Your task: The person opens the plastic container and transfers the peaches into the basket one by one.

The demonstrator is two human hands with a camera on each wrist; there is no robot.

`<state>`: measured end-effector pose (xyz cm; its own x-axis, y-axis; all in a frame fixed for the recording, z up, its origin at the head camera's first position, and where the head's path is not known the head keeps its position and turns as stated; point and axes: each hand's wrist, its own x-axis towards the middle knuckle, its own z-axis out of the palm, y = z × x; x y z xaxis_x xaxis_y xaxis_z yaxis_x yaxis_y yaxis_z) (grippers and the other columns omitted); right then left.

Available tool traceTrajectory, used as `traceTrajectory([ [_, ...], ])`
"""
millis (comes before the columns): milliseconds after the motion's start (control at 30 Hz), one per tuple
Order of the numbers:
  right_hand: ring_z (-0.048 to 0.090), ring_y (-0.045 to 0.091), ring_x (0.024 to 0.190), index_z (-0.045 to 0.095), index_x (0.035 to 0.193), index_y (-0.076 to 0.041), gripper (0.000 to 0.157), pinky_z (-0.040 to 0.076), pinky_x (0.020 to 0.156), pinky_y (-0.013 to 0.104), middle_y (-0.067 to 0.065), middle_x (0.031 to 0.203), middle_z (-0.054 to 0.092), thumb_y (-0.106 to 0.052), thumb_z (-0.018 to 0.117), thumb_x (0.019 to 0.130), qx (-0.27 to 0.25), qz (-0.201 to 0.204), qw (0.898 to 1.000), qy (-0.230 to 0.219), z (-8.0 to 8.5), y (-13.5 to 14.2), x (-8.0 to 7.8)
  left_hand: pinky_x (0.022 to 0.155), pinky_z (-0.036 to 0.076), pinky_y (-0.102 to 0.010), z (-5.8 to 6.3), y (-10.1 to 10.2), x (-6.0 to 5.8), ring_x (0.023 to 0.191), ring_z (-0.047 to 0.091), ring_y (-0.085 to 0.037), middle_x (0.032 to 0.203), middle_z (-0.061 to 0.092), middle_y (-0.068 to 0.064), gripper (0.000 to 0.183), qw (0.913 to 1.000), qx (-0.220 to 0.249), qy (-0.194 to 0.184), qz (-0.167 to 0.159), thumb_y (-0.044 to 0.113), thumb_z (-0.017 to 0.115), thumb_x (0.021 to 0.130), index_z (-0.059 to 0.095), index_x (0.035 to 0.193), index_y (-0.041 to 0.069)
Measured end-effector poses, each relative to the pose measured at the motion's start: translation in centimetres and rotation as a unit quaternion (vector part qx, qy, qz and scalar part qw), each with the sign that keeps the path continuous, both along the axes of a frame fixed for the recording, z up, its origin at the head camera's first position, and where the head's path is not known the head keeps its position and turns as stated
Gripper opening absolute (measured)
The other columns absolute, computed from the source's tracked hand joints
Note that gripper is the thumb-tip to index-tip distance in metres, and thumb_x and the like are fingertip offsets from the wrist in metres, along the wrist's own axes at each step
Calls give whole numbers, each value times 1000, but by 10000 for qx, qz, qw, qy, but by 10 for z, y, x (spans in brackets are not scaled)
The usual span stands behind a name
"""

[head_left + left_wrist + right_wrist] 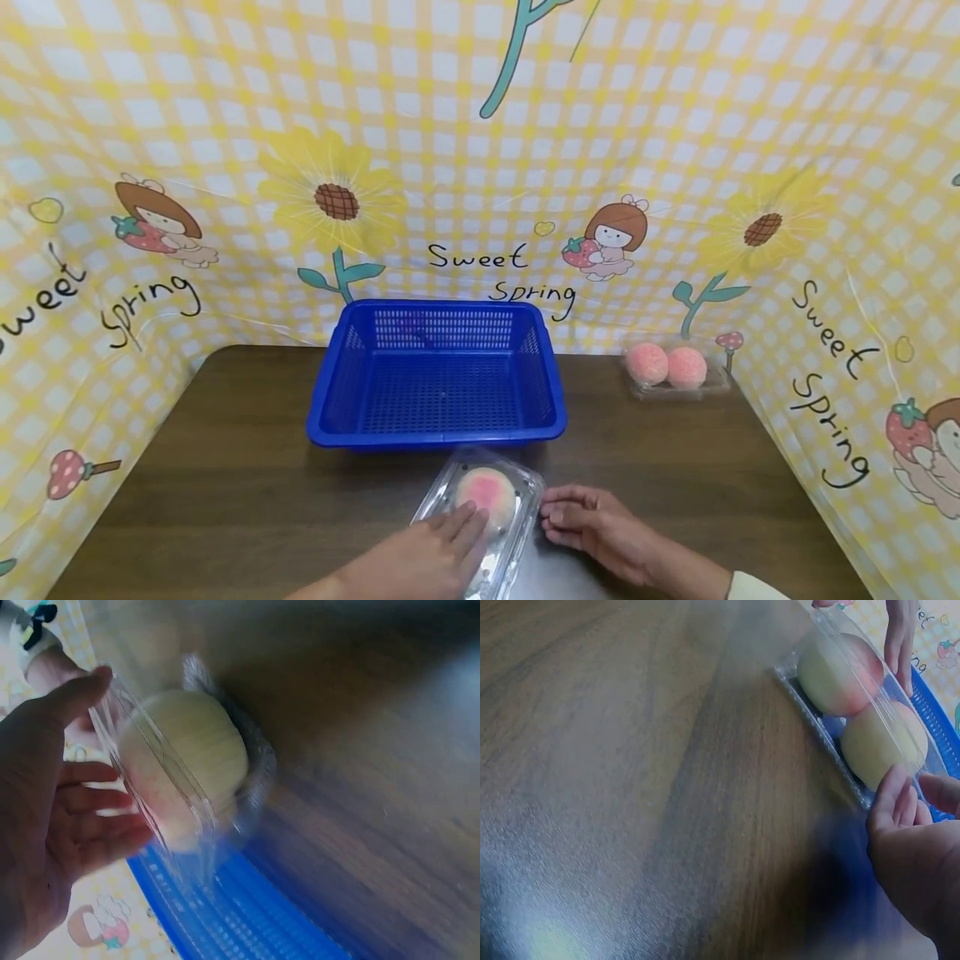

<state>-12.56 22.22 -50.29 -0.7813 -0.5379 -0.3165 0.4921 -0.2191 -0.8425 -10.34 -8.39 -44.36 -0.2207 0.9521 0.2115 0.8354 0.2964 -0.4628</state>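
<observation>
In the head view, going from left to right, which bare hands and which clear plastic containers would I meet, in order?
Bare left hand → clear plastic container with a round pink-and-cream fruit → bare right hand → clear plastic box with two round pink balls.

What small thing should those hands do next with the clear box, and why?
Perhaps the right hand should feel along the edge of the clear box to check it's closed: its fingers are beside that edge, the left hand lies over the top, and peaches sit inside. I can't tell whether it's fastened.
</observation>
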Motion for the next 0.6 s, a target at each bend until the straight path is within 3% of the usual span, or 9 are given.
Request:
traceTrajectory([
  [333, 64, 21, 103, 46, 124, 6, 37, 52, 97, 38, 11, 112, 62, 5, 55, 88, -218, 703, 9973, -87, 3, -12, 10, 68, 59, -29, -10, 19, 11, 97, 69, -26, 107, 71, -14, 63, 9974, 491, 318, 414, 52, 23, 101, 68, 110, 10],
  [467, 63, 18, 100, 48, 120, 2, 36, 52, 96, 38, 8, 110, 62, 7, 57, 86, -269, 875, 9958, -87, 3, -17, 14, 65, 59, -29, -14, 27, 10, 91, 70, -27, 101, 72, -15, 51, 9938, 859, 558, 428, 38, 28, 101, 70, 104, 8],
  [600, 63, 15, 95, 48, 117, -1, 36, 55, 92, 35, 5, 105, 62, 8, 59, 84, -277, 954, 9951, -10, 2, -21, 17, 63, 57, -28, -15, 32, 8, 89, 70, -26, 98, 72, -15, 42, 9914, 923, 788, 490, 39, 43, 92, 71, 102, 8],
])
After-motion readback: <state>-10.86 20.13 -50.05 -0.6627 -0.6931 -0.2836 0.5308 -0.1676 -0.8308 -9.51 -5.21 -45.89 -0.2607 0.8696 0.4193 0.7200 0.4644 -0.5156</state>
